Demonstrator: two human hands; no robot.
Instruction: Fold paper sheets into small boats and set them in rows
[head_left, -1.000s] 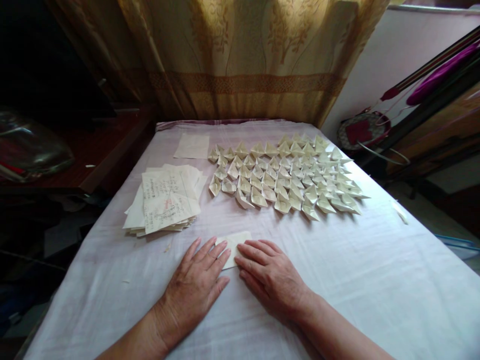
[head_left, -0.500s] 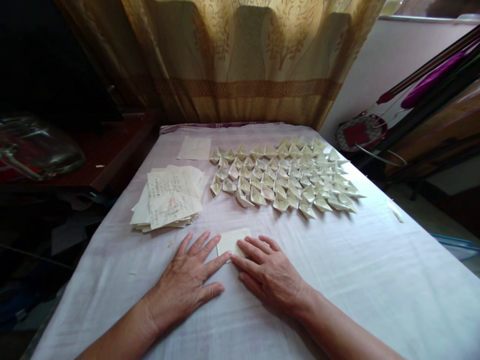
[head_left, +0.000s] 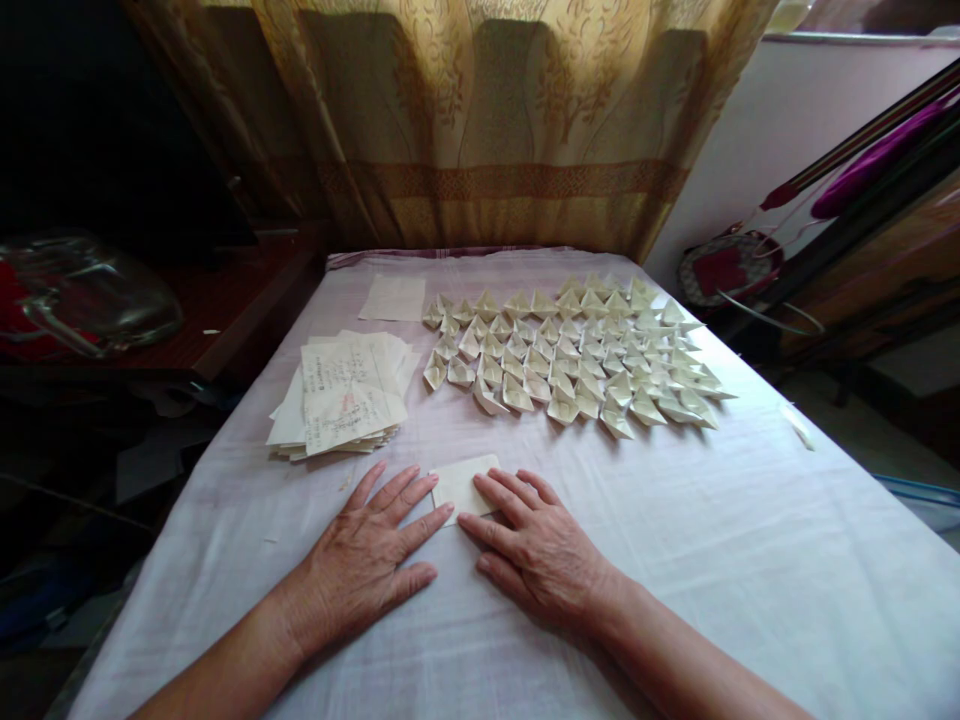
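A small folded piece of cream paper point(head_left: 461, 485) lies flat on the cloth between my hands. My left hand point(head_left: 367, 555) is spread palm down, its fingertips touching the paper's left and near edge. Flat on the other side is my right hand point(head_left: 536, 545), with fingertips resting on the paper's right part and near edge. Neither hand is wrapped around anything. Beyond my left hand sits a stack of paper sheets point(head_left: 352, 395), the top one bearing handwriting and print. Rows of folded paper boats point(head_left: 562, 350) stand behind the folded paper, to the right of the stack.
One flat sheet point(head_left: 394, 298) lies near the back of the table, which has a white cloth point(head_left: 750, 560) over it. A patterned curtain point(head_left: 495, 120) hangs behind. On the left, a glass jar point(head_left: 97, 295) rests on a dark red surface. A round bag point(head_left: 727, 265) is at the right.
My left hand has slid slightly left, and its thumb has drawn back a little from the paper. My right hand stays nearly in place. The view has shifted slightly.
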